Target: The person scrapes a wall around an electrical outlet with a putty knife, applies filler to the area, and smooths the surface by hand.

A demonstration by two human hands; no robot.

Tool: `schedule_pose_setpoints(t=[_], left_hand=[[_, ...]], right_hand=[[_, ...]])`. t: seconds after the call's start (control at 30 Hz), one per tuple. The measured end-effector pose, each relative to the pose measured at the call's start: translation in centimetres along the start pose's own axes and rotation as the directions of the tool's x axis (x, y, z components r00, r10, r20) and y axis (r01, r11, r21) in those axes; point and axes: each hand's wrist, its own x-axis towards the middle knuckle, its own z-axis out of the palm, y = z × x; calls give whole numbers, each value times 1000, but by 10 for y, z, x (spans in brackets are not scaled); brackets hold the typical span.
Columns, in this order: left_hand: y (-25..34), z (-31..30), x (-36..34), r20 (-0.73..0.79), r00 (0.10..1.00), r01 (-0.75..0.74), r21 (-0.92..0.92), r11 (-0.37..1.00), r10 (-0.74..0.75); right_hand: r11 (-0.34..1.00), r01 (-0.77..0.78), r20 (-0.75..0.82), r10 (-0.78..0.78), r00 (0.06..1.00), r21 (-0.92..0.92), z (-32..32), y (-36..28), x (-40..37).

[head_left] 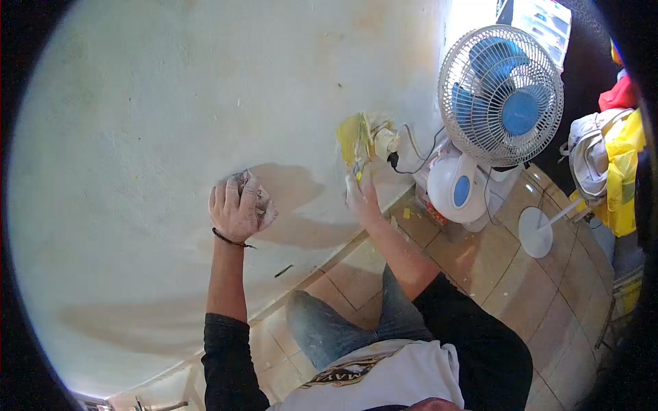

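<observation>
The head camera, worn on the person's head, looks forward and down past the shirt [391,373] at the near edge. Both hands [238,205] work within arm's reach. Its wide, dark-rimmed round view takes in the wall [137,103] at left, the tiled floor [486,264] at near right and the fan [500,96] at far right.

Wide-angle head view with a circular field; black, vignetted corners frame the scene, and strong barrel distortion bows the tiled beige floor [480,264] toward the right edge. Bright daylight enters at the upper right, where the white glossy sheet [545,24] is washed out by glare. Soft-edged shadows fall on the pale, off-white plastered wall [137,123], beside the forearms and in a broad band lower down. Illumination of the wall is moderate and even; the dark area at far right loses detail. Fine detail is slightly soft.
</observation>
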Motion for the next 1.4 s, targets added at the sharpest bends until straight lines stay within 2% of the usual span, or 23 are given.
schedule_pose_setpoints(t=[0.07,0.1,0.17,0.2,0.27,0.3,0.37,0.43,0.5,0.57,0.6,0.7,0.77,0.9,0.97,1.03,1.1,1.17,1.2,1.23,1.3,1.4], left_hand=[[2,0,-2,-13,1000,-6,-14,1000,6],[1,-1,-4,4,1000,0,2,1000,0],[0,-1,-3,6,1000,1,17,1000,-1],[-1,-1,-2,-6,1000,-11,11,1000,12],[0,0,-2,-11,1000,-22,2,1000,22],[1,-1,-1,-1,1000,-11,12,1000,11],[1,0,-5,11,1000,-3,20,1000,3],[-1,4,-12,73,997,41,-14,999,-39],[0,4,-9,48,998,28,-13,1000,-28],[0,2,-10,36,999,14,-9,1000,-14],[0,2,-11,54,998,25,-17,1000,-24],[1,-1,-3,57,998,26,-2,1000,-26],[2,-2,-2,54,998,19,16,1000,-20],[1,0,-3,45,998,34,-7,999,-34],[1,-1,-4,42,996,73,-3,997,-73],[0,-1,-2,17,999,48,-103,994,-46],[-2,-9,-4,-4,996,88,-81,993,-89],[-2,-6,-8,55,996,74,-111,991,-68],[-1,-6,-9,62,996,73,-111,991,-66],[-1,-5,-9,46,996,75,-114,991,-70],[-1,-5,-9,56,996,73,-112,991,-67],[-1,-5,-7,25,998,53,-117,992,-50]], right_hand=[[949,-227,99,210,973,219,-7,-40,3],[949,-224,94,208,974,221,-3,-50,-5],[973,-68,6,68,998,219,6,-62,-21],[974,-59,-1,60,998,219,5,-57,-13],[915,-132,-18,150,988,380,3,-42,8],[913,-138,-20,158,987,383,0,-48,17],[815,-322,58,337,940,481,-6,-59,38],[798,-304,8,351,936,520,-2,-70,43],[778,-291,-36,372,927,558,-4,-80,50],[690,-334,-12,445,895,642,-13,-86,61],[688,-337,-10,448,894,643,-17,-80,66],[614,-305,66,380,923,728,-24,-83,77],[539,-301,-13,502,865,786,-22,-88,78],[498,-255,6,447,894,829,-25,-82,88],[428,-222,-21,493,870,876,-25,-82,95],[426,-255,24,477,879,868,-30,-89,99],[429,-288,63,467,882,856,-31,-89,109],[295,-198,34,480,877,935,-36,-80,126],[275,-257,99,480,871,927,-42,-77,133],[287,-248,90,470,878,925,-46,-71,138],[217,-196,79,453,888,956,-49,-72,141],[229,-105,-25,501,865,968,-44,-79,143]])
